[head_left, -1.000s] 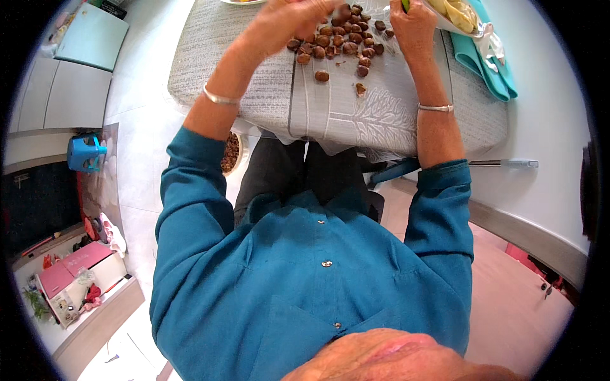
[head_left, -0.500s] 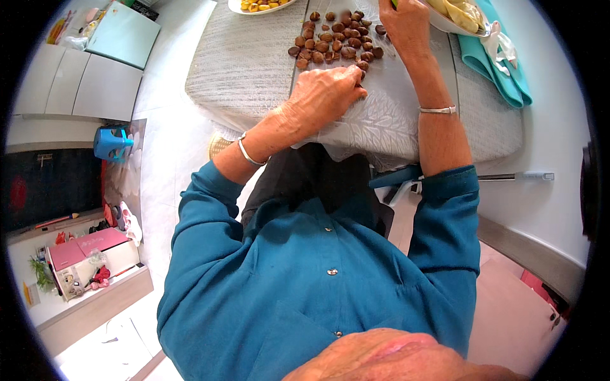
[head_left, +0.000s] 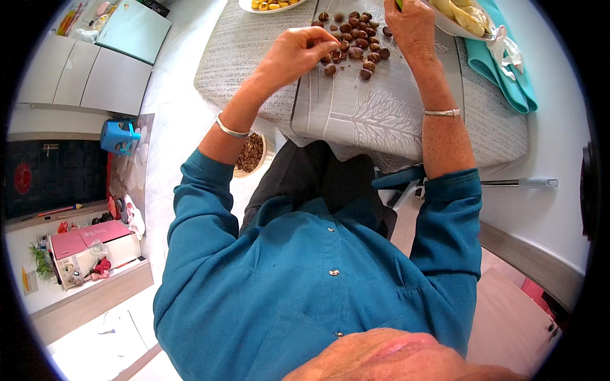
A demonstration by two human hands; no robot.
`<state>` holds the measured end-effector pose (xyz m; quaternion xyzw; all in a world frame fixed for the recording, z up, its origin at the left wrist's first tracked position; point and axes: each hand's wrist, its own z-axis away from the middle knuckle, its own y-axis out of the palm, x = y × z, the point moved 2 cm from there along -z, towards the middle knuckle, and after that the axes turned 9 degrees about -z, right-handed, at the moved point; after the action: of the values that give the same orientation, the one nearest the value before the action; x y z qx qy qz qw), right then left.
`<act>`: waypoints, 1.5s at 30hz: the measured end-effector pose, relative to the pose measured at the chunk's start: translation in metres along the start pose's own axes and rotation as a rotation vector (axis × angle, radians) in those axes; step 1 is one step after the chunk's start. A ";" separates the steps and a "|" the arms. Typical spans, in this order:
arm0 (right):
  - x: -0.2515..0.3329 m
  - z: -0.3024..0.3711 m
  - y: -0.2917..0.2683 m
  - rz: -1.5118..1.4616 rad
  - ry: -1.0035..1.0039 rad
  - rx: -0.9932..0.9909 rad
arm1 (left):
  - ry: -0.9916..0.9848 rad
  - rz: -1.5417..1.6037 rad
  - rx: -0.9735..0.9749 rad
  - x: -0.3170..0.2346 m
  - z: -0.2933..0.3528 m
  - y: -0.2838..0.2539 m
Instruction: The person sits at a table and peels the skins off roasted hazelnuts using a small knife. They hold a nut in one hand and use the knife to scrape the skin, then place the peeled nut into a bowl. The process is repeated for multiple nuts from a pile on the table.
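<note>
Since the left hand (head_left: 297,54), curled, contents unclear, meets round brown chestnuts (head_left: 361,44) at upper centre, a nudge could scatter them; the right hand (head_left: 412,26) grips a mostly hidden green object (head_left: 399,3).

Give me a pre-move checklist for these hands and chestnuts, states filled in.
1. Left hand at the brown chestnuts: ok, at the cluster's left side.
2. Chestnut pinched in its fingertips: cannot tell.
3. Right hand closed on the green item: ok.
4. Green item fully in view: not ok, mostly hidden by the hand and frame edge.
5. Chestnuts clear of the table's near edge: ok.
6. Plate of yellow pieces fully visible: not ok, cut by the frame.
</note>
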<state>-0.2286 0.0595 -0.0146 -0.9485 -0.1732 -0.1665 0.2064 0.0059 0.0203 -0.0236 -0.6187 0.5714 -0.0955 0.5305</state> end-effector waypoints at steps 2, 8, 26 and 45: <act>0.001 0.000 -0.001 0.002 0.018 0.007 | 0.026 -0.236 0.023 -0.014 -0.002 0.004; 0.010 0.000 -0.002 -0.009 0.014 0.023 | -0.030 -0.557 0.197 -0.026 -0.006 0.011; 0.009 0.013 0.017 0.059 -0.055 0.057 | -0.519 0.918 -0.032 0.011 0.039 -0.077; -0.079 -0.001 0.012 0.557 -0.019 0.301 | -1.128 1.038 -0.734 0.295 0.427 0.027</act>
<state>-0.2944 0.0284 -0.0487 -0.9198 0.0684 -0.0671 0.3806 0.3959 0.0211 -0.3673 -0.3659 0.4277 0.6740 0.4784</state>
